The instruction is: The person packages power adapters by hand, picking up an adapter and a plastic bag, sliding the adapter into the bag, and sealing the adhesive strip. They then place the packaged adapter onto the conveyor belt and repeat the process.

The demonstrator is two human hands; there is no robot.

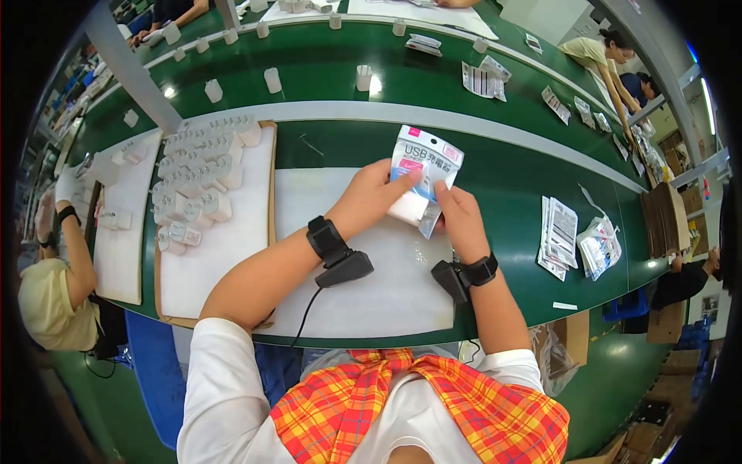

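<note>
A printed plastic packet (429, 155) with a white header and a hang hole is held up between my hands. Its clear lower part has something white inside, probably a charger. My left hand (375, 193) grips its left side with the thumb across the front. The fingers of my right hand (461, 216) are closed on its lower right edge. Beneath lies a white work mat (348, 301). To the left, several white plug chargers (185, 182) stand in rows on a white board (220, 274), prongs showing on many.
Flat printed packets (558, 236) lie stacked on the green table at right, beside a bundle of packets (599, 247). A conveyor belt (309, 69) beyond a pale rail (495, 135) carries chargers and packets. A grey post (135, 69) rises at left. Other people work at left and far right.
</note>
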